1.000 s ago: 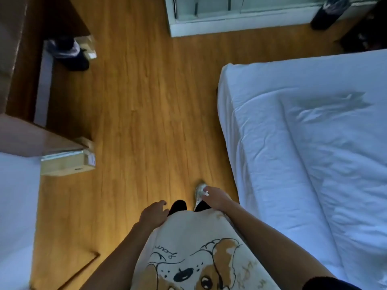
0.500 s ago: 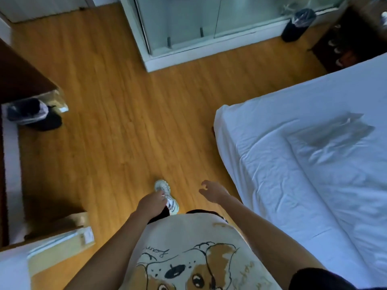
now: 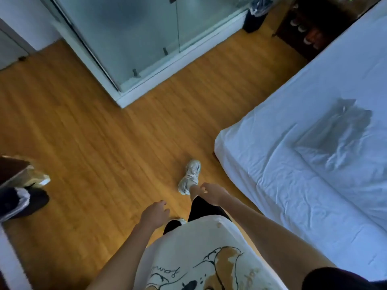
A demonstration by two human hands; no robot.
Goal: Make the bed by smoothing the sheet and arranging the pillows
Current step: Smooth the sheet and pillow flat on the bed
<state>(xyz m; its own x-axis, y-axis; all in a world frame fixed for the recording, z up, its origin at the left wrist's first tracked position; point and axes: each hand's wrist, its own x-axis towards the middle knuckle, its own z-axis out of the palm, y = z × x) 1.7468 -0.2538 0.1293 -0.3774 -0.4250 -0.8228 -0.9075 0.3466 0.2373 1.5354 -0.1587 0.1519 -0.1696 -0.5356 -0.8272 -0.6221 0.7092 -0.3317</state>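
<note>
Right foot (image 3: 190,177) now forward beside wrinkled sheet (image 3: 310,164); both hands (image 3: 155,213) loosely curled, empty; shirt script (image 3: 165,272) unreadable

Open wooden floor (image 3: 94,132) ahead; bed (image 3: 293,185) right; glass partition (image 3: 136,38) beyond.

Under both hands the floor (image 3: 100,143) is warm wooden plank, smooth with a soft sheen. To the right of the right hand (image 3: 211,194) the bed's sheet (image 3: 297,185) is white matt cloth, creased and rumpled. Well beyond the hands stands a frosted glass partition (image 3: 134,36) in a smooth white frame. The shirt (image 3: 194,254) below the wrists is matt printed cloth. The shoe (image 3: 189,176) just beyond the right hand looks like pale mesh.
</note>
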